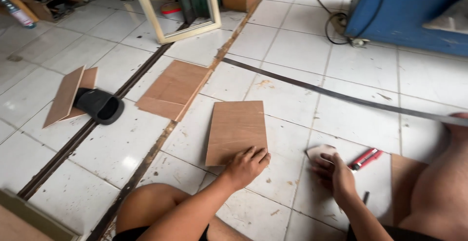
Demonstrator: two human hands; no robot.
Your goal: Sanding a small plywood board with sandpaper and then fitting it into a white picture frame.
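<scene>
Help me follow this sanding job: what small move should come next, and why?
Probably bring the right hand with its small abrasive piece over onto the plywood panel. The left hand already pins the panel's near edge flat on the tile floor.

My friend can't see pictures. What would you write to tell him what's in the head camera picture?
A person sitting on a white tiled floor rests the left hand on a small plywood board while the right hand presses a small pale scrap to the floor. A red utility knife lies beside that hand; more boards, a black boot and a pale wooden frame lie farther away.
</scene>
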